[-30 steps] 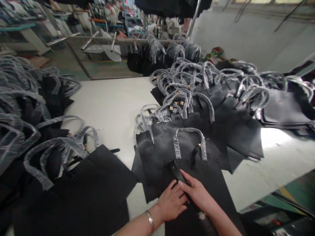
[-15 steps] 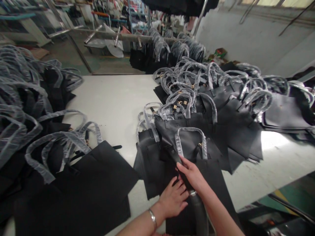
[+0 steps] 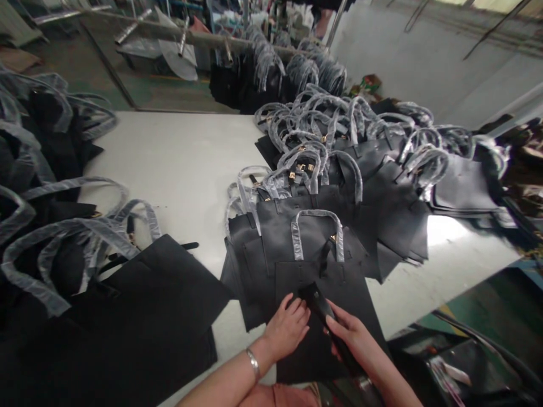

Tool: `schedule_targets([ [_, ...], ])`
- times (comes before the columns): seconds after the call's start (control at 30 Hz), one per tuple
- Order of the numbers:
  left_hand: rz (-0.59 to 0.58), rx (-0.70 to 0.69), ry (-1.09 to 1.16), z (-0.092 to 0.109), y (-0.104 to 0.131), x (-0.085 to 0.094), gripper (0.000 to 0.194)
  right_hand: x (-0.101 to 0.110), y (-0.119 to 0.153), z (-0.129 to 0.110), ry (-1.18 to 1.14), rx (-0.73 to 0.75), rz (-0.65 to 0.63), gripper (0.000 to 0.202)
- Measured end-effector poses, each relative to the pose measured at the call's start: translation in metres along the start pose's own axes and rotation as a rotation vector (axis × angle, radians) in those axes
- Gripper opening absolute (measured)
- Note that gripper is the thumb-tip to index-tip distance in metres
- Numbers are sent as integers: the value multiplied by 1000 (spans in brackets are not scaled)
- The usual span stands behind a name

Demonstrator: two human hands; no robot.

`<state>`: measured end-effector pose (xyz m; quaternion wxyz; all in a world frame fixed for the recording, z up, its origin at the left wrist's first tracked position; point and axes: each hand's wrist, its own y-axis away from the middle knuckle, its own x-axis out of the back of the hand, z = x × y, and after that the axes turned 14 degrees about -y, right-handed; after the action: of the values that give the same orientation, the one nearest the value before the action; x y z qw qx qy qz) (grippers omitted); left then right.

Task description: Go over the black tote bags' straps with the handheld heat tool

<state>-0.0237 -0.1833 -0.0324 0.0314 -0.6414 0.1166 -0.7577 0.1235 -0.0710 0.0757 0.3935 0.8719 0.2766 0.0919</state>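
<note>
A black handheld tool (image 3: 317,302) is gripped in my right hand (image 3: 350,333), its front end over a black bag panel (image 3: 297,353). My left hand (image 3: 288,328), with a silver bracelet on the wrist, rests on that panel just left of the tool. Its fingers are bent and lie side by side, and nothing shows in them. Beyond both hands, a plastic-wrapped handle (image 3: 318,215) arches up from the panel's top edge, with a black strap (image 3: 326,255) and a gold buckle beside its right end.
Several black bags (image 3: 382,198) with wrapped handles cover the right of the white table (image 3: 178,152). Another pile of black panels (image 3: 139,305) lies at the left. Behind the table stands a metal rail (image 3: 186,37) with hanging bags.
The tool and my right hand have drawn back toward me, away from the wrapped handle. My left hand has shifted slightly left in view. The camera view has also shifted.
</note>
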Motion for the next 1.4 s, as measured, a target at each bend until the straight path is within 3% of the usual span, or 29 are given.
schedule_targets([
  [0.17,12,4,-13,3,0,-4,39,-17,-18,-20,-30,68,-57,75],
  [0.27,26,14,-16,3,2,-6,38,-14,-20,-29,-136,219,45,82],
  [0.37,17,19,-9,4,2,-2,37,6,-11,-33,-192,318,170,80],
  [0.5,-32,30,-2,3,-1,6,34,35,-1,-25,-151,137,174,75],
  [0.6,-60,13,-5,2,-4,9,34,36,-7,-19,-181,67,138,70],
  [0.77,-66,11,-18,2,-4,7,34,24,-31,-36,-241,197,147,64],
  [0.9,-60,3,-21,2,-3,4,35,45,-24,-43,-278,331,301,66],
  [1.03,-53,15,-9,2,-3,4,34,74,2,-24,-245,181,302,63],
  [1.17,-38,24,3,3,-4,3,32,83,6,-7,-290,56,256,53],
  [1.27,-35,22,1,3,-5,2,32,80,-8,-13,-309,95,248,53],
  [1.4,-26,23,-3,3,-5,1,32,73,-21,-24,-337,255,324,60],
])
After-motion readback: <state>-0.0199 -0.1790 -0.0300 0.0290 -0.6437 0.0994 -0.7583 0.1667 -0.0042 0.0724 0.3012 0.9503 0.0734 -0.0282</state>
